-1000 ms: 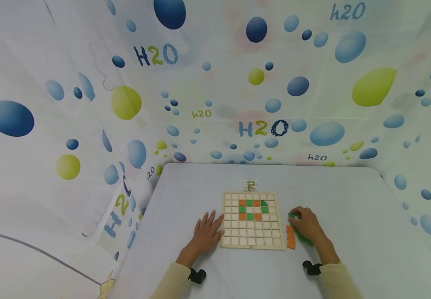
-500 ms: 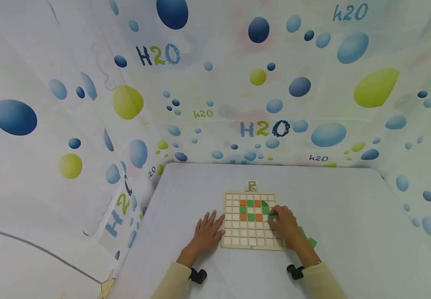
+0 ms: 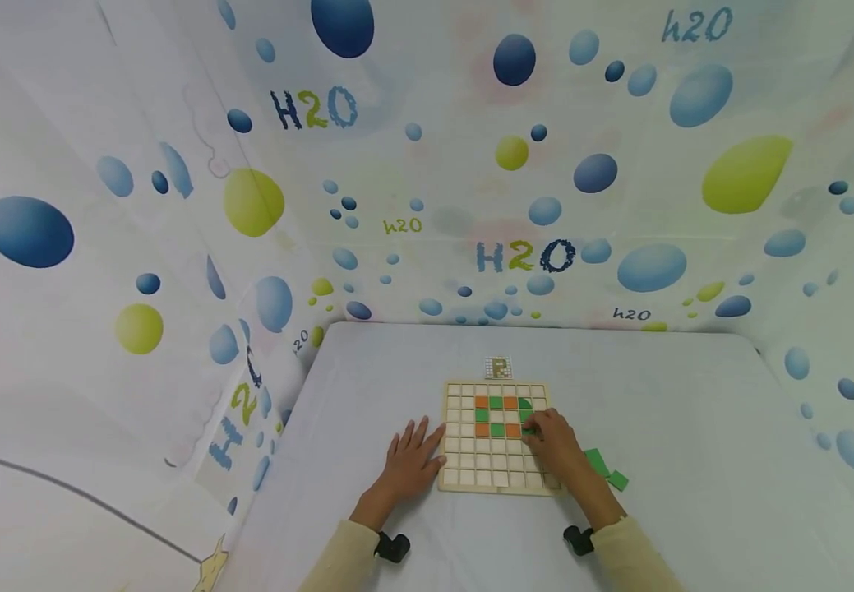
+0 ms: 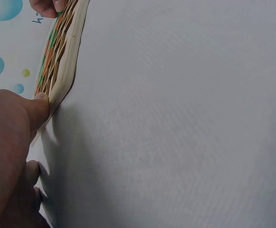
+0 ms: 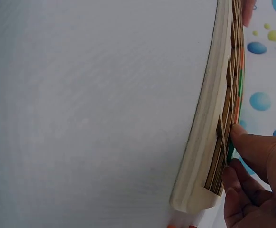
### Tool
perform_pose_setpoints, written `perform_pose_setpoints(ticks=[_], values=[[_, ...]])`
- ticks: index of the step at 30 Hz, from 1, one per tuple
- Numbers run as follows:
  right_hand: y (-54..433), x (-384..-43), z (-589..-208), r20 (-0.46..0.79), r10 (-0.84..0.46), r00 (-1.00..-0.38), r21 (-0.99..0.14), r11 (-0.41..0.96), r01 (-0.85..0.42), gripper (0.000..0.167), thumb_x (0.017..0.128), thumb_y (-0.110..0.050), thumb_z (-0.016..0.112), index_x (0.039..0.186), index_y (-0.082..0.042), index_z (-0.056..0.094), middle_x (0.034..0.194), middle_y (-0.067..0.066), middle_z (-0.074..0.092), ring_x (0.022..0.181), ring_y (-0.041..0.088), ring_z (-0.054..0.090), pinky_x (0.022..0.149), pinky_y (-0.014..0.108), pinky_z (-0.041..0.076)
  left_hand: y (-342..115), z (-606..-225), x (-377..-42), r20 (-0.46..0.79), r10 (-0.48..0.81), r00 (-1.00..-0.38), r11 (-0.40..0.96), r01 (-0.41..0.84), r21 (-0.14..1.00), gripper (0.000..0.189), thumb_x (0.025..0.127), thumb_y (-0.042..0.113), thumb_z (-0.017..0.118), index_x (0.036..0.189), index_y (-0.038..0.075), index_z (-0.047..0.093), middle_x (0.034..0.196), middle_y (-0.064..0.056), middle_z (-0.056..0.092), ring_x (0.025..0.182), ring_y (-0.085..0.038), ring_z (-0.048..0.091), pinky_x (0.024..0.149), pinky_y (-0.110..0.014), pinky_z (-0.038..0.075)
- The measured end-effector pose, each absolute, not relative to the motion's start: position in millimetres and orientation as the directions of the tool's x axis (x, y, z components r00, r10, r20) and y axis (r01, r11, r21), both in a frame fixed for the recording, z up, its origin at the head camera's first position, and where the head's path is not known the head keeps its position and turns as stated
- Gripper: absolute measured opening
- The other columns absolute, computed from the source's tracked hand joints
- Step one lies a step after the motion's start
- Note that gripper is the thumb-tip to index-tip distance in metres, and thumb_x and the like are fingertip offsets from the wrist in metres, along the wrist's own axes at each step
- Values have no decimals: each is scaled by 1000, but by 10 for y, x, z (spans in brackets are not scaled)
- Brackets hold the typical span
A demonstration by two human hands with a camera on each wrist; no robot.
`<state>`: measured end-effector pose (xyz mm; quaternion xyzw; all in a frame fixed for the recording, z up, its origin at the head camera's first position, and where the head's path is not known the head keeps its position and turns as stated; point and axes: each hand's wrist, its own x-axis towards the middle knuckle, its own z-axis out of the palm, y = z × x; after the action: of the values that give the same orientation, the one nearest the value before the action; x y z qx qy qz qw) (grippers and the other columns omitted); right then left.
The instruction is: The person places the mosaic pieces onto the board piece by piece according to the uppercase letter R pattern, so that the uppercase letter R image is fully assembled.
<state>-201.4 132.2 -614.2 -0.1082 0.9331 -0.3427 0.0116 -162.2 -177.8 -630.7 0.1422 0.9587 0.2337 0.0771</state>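
Observation:
A wooden grid board point(image 3: 500, 491) lies on the white-covered table, with orange and green square tiles set in a ring in its upper cells. My left hand point(image 3: 408, 464) rests spread at the board's left edge; in the left wrist view its thumb point(image 4: 39, 107) touches the rim. Over the board's right side, my right hand point(image 3: 556, 444) pinches a green tile point(image 5: 230, 151) between thumb and fingers, at the cell right of the lower orange tile point(image 3: 513, 430). In the head view the fingers partly cover that tile.
Loose green tiles point(image 3: 595, 462) lie right of the board beside the right forearm. An orange piece point(image 5: 171, 226) peeks in at the bottom of the right wrist view. Behind the board sits a small pattern card point(image 3: 499, 367). A printed cloth wall point(image 3: 456, 279) stands behind the table.
My right hand has moved left from the loose tiles to the board's right side, carrying a green tile. It has edged a little further left since half a second ago. My left hand stays put.

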Motion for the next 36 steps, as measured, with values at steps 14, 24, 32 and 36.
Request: perform_pose_setpoints(ticks=[14, 24, 32, 36], values=[[1302, -1997, -6081, 60, -226, -972, -647, 733, -210, 9, 98, 1, 71, 106, -3, 72, 108, 11, 63, 101, 26, 62, 90, 47, 54, -1780, -6299, -1626, -84, 298, -951, 855, 227, 466, 59, 111, 39, 50, 165, 18, 37, 174, -19, 24, 160, -48, 16, 123, -72, 15], [1304, -1968, -6090, 129, -205, -970, -612, 753, -241, 9, 96, -1, 73, 103, -6, 71, 109, 12, 62, 99, 30, 62, 90, 60, 48, -1794, -6286, -1625, -77, 304, -950, 849, 233, 474, 59, 111, 38, 50, 165, 17, 39, 173, -21, 25, 160, -49, 17, 122, -73, 16], [1496, -1929, -6023, 46, -72, -996, -559, 825, -86, 20, 96, -9, 73, 116, -4, 71, 120, 21, 63, 112, 41, 61, 90, 61, 49, -1772, -6270, -1608, -71, 304, -950, 841, 233, 488, 59, 111, 38, 50, 165, 16, 38, 173, -21, 25, 160, -49, 17, 123, -72, 16], [1738, -1871, -6005, -45, 15, -999, -526, 850, 36, 37, 95, -18, 76, 125, 1, 65, 126, 31, 58, 115, 49, 57, 90, 64, 47, -1758, -6248, -1602, -67, 301, -951, 841, 232, 489, 59, 111, 38, 50, 164, 16, 39, 173, -21, 26, 160, -49, 18, 122, -73, 16]])
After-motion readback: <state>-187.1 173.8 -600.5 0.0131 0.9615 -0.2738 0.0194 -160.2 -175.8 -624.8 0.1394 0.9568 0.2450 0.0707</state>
